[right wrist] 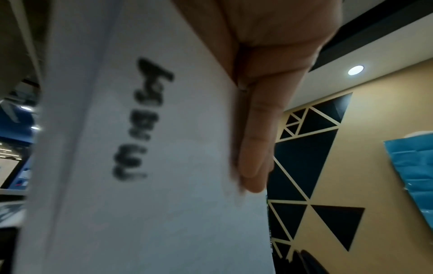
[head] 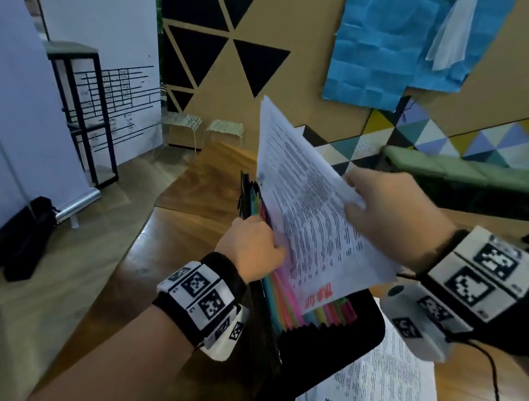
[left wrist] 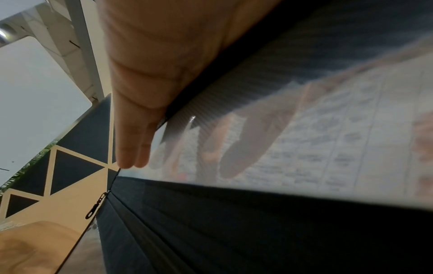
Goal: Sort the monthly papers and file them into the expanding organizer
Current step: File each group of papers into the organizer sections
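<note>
A black expanding organizer (head: pixel 318 340) lies open on the wooden table (head: pixel 188 227), its coloured dividers (head: pixel 282 298) fanned out. My left hand (head: pixel 251 246) reaches in among the dividers. In the left wrist view two fingers (left wrist: pixel 131 148) lie on one side of a translucent divider (left wrist: pixel 328 148) and others show through it from behind. My right hand (head: pixel 383 202) pinches a sheaf of printed papers (head: pixel 310 215) with a red heading, lower edge down among the dividers. In the right wrist view, fingers (right wrist: pixel 255 148) lie straight against the sheet (right wrist: pixel 164 166).
A further stack of printed papers (head: pixel 371 384) lies partly under the organizer's near right corner. A green bench (head: pixel 467 174) runs along the patterned wall to the right. On the floor to the left are a black metal shelf frame (head: pixel 82 104) and a black bag (head: pixel 18 243).
</note>
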A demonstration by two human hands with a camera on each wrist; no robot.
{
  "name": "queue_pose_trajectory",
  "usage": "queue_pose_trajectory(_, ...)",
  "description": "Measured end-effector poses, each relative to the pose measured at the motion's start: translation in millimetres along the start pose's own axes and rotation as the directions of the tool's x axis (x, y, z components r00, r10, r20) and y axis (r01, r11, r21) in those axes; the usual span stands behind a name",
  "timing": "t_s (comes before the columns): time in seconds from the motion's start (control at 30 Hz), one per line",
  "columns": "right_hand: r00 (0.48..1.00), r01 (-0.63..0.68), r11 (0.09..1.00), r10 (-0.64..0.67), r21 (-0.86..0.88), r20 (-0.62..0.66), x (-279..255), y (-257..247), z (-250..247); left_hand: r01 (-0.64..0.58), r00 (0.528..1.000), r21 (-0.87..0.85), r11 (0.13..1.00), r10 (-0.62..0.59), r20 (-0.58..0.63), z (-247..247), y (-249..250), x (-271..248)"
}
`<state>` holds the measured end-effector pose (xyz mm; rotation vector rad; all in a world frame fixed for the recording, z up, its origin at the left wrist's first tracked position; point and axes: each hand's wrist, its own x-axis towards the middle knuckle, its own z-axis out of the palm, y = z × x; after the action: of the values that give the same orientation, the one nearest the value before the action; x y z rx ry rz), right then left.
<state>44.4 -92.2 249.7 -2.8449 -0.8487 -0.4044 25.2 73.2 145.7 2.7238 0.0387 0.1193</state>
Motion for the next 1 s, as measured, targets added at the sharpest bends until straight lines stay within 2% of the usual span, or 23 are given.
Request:
queue_pose_trajectory(0.1,0.990,-0.131,0.991,0.132,-0.022,0.055,0,10,4,0.047,0.999,-0.010,0.999,-0.047,0.005,1,-5,1)
queue_pose_trajectory(0.2,0.980,-0.173,0.984,0.177,-0.048,0.092,1,13,-1,0.051,0.999,0.014,0.999,-0.050,-0.016,2,-8,1)
queue_pose_trajectory(0.4,0.978,-0.063,0.997,0.070,-0.038,0.198,9,-10,11,0.012,1.000,-0.003,1.000,-0.012,0.004,4,-7,2)
queue_pose_trajectory(0.5,0.964,-0.073,0.996,0.082,-0.043,0.252,16,-20,23,-0.021,1.000,-0.014,1.000,0.021,0.011,5,-8,5)
queue_pose_trajectory(0.57,0.934,-0.063,0.997,0.075,-0.048,0.350,18,-22,45,-0.025,0.999,-0.044,0.999,0.027,0.031,8,-13,8)
queue_pose_trajectory(0.67,0.855,-0.038,0.999,0.046,-0.026,0.517,12,-15,75,-0.047,0.997,-0.027,0.999,0.048,0.056,9,-18,6)
queue_pose_trajectory(0.8,0.826,-0.185,0.963,0.045,0.195,0.561,7,-6,69,-0.097,0.995,-0.014,0.995,0.096,-0.004,6,-24,3)
queue_pose_trajectory(0.93,0.785,-0.107,0.991,0.037,0.077,0.618,11,-10,77,-0.074,0.997,-0.032,0.997,0.075,0.031,7,-22,2)
queue_pose_trajectory(1.0,0.763,-0.053,0.998,0.016,0.038,0.647,17,-14,86,-0.028,0.998,-0.003,1.000,0.028,0.060,3,-17,-2)
